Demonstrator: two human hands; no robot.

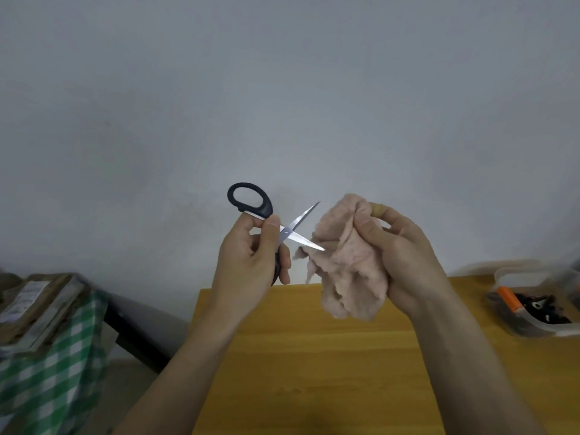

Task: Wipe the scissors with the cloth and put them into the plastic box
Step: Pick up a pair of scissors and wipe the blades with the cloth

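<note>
Blades apart, both hands up in front of the wall, above the table (314,356); the left hand (248,265) grips the scissors (287,230) with fingers curled round the lower handle and the thumb pressed near the pivot, the top loop standing free; the right hand (405,262) holds the cloth (345,265) bunched, thumb pinching it on top.

The lower blade tip lies against the cloth, or just in front of it; hard to call.

Risks, as I read it: those open blades point straight at the right hand, so a push too far could drive a tip through the soft cloth into the fingers; a squeeze of the handles could snip or snag the fabric; only one handle looks held, so the scissors could swivel or slip mid-wipe.

The box (539,302) sits well apart at the table's right edge, already holding dark bits and something orange; dropping the scissors in open could catch on them.

The count: one pair of scissors, one cloth, one box, two hands.
</note>
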